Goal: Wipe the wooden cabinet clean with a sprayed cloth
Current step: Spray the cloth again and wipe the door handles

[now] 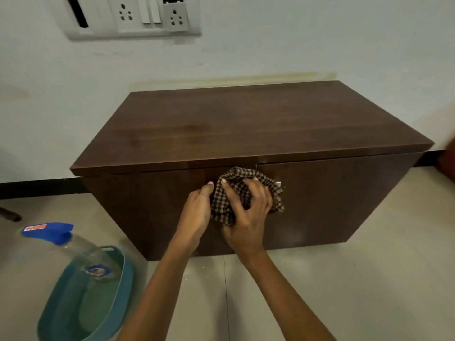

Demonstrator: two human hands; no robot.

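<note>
A low dark wooden cabinet [246,124] stands against the white wall, with two doors on its front. A brown checked cloth [236,178] is bunched against the upper front, where the doors meet. My right hand [246,212] grips the cloth from the front, fingers spread over it. My left hand [197,210] holds the cloth's left edge, thumb up against the left door. A metal handle [278,184] peeks out just right of the cloth.
A clear spray bottle with a blue trigger head [54,231] stands in a teal plastic tub [123,286] on the tiled floor at lower left. A switch and socket panel [133,16] is on the wall above. A dark object [11,215] lies at the far left.
</note>
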